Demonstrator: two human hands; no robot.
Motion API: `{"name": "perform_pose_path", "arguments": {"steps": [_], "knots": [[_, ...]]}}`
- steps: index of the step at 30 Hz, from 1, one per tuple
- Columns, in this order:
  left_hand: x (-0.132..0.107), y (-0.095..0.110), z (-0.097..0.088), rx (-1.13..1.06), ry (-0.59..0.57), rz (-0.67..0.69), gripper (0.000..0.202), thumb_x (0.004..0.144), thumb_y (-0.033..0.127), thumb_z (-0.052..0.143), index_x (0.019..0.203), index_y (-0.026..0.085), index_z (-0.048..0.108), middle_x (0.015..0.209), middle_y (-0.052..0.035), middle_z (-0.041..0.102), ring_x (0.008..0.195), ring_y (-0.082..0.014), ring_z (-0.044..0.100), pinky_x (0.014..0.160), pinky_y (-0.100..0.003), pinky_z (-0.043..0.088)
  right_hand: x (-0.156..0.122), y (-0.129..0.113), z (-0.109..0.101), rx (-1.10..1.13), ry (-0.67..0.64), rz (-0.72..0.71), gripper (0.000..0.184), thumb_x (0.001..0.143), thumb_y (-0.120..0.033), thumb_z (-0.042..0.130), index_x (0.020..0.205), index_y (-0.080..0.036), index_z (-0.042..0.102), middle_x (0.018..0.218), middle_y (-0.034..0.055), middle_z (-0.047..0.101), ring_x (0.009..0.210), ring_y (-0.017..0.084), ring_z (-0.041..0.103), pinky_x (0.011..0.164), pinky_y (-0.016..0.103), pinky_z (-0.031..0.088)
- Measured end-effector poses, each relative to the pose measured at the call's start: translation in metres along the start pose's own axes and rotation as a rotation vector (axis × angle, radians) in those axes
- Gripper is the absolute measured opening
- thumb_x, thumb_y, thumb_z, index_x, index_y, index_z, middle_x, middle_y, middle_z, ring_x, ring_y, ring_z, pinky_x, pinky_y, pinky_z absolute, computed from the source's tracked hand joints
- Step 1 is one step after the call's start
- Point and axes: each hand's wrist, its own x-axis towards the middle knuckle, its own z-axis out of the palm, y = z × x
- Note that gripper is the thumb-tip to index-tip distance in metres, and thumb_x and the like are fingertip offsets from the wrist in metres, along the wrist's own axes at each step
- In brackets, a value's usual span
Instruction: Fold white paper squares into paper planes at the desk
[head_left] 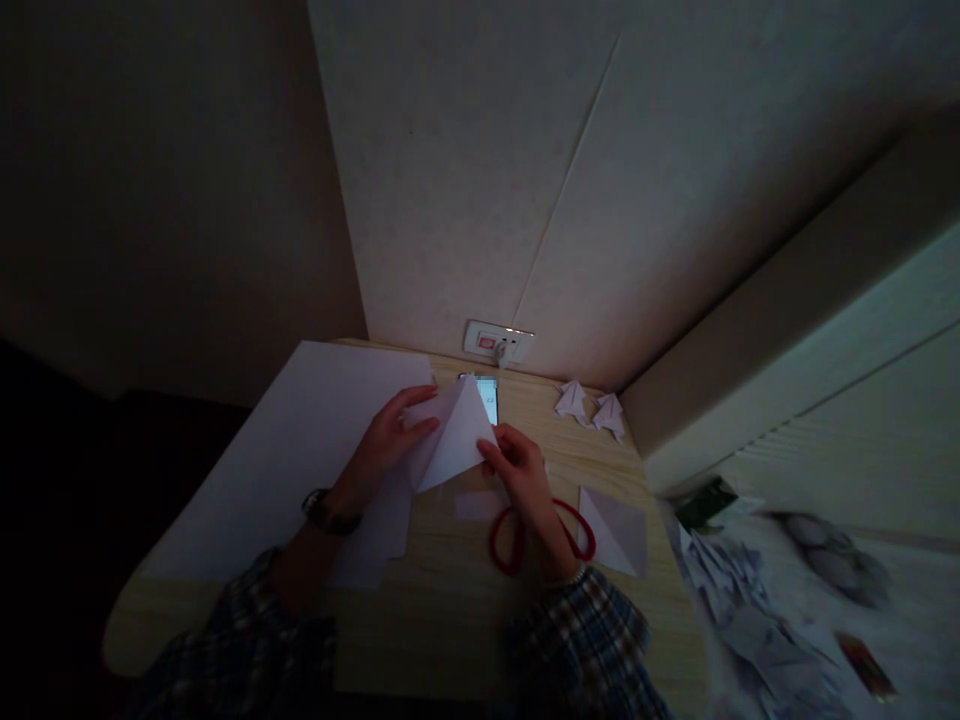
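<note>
On the counter [439,610] lay a big white sheet [300,450], covering its left half and reaching to the near edge. Above the counter's middle the paper [454,440], folded to a pointed triangle, was held tilted up, its tip toward the wall.

The left hand [386,440] had its grip pinching the paper's left edge, fingers on top; the thumb was hidden. The right hand [519,468] pinched the lower right corner between thumb and fingertips.

Red scissors [494,545] lay under the right wrist. A second triangle [616,528] sat just to their right. A lit phone [489,398] lay behind the paper's tip, and two small folded pieces [574,400] rested near the far right corner.

Judged from this, the likeliest fault was a crooked crease. The light was dim, and the paper was held only at two edges, so its layers could slide apart. The left forearm rested on the sheet and could drag it off the counter. The right wrist, so close over the scissors, could knock them into the second triangle.
</note>
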Motion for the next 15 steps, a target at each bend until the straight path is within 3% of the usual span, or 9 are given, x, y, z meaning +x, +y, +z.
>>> {"name": "perform_pose_path", "arguments": {"steps": [2, 5, 11, 15], "knots": [[0.002, -0.005, 0.001, 0.174, -0.021, 0.115, 0.043, 0.078, 0.045, 0.060, 0.113, 0.019, 0.064, 0.133, -0.0106, 0.055, 0.128, -0.0270, 0.046, 0.109, -0.042, 0.034, 0.000, 0.004, -0.002, -0.044, 0.036, -0.020, 0.020, 0.078, -0.040, 0.063, 0.076, -0.019, 0.062, 0.059, -0.0041, 0.055, 0.052, 0.010, 0.050, 0.052, 0.022, 0.037], [0.005, -0.014, 0.002, 0.300, -0.075, 0.178, 0.044, 0.085, 0.050, 0.048, 0.114, 0.021, 0.065, 0.138, -0.0107, 0.048, 0.134, -0.0267, 0.038, 0.111, -0.043, 0.032, 0.000, 0.007, -0.004, -0.100, 0.066, -0.055, 0.021, 0.081, -0.040, 0.062, 0.079, -0.019, 0.064, 0.060, -0.0028, 0.057, 0.055, 0.012, 0.052, 0.054, 0.023, 0.039], [0.005, -0.031, 0.000, 0.338, -0.173, 0.234, 0.050, 0.086, 0.058, 0.046, 0.122, 0.028, 0.061, 0.154, -0.0064, 0.027, 0.141, -0.0293, 0.025, 0.115, -0.046, 0.023, -0.002, 0.003, -0.003, -0.156, 0.102, -0.162, 0.013, 0.082, -0.033, 0.062, 0.078, -0.021, 0.065, 0.072, -0.0004, 0.061, 0.065, 0.014, 0.055, 0.059, 0.024, 0.043], [0.001, -0.029, 0.000, 0.355, -0.198, 0.263, 0.059, 0.080, 0.062, 0.053, 0.130, 0.032, 0.054, 0.159, -0.0019, 0.013, 0.145, -0.0298, 0.013, 0.117, -0.046, 0.016, -0.002, 0.003, -0.002, -0.172, 0.125, -0.278, 0.008, 0.081, -0.029, 0.064, 0.077, -0.023, 0.067, 0.086, 0.0023, 0.062, 0.078, 0.016, 0.056, 0.061, 0.024, 0.044]]}}
